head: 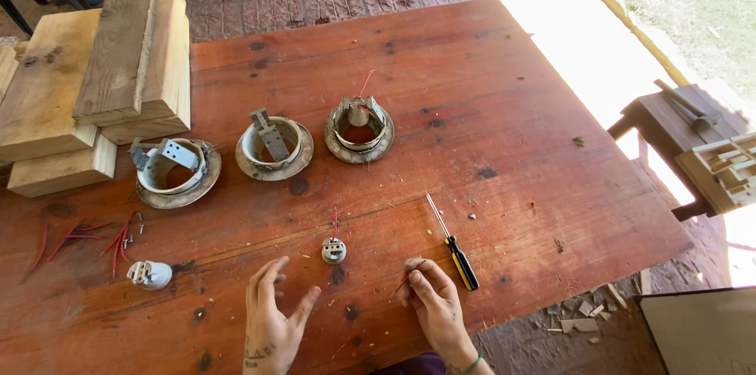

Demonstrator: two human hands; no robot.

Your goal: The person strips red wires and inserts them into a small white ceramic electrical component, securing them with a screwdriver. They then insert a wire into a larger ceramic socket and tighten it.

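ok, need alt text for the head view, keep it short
Two bare hands rest on a red-brown wooden table: the right hand pinches a thin red wire, the left hand is open and empty. Between them lies a small metal socket, a screwdriver to the right, three round metal lamp housings beyond.

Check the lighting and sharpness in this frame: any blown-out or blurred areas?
Head view: sunlit ground right of the table is blown out to white; the shaded tabletop is evenly lit; screwdriver and both hands, left and right, look sharp; edges bow slightly.
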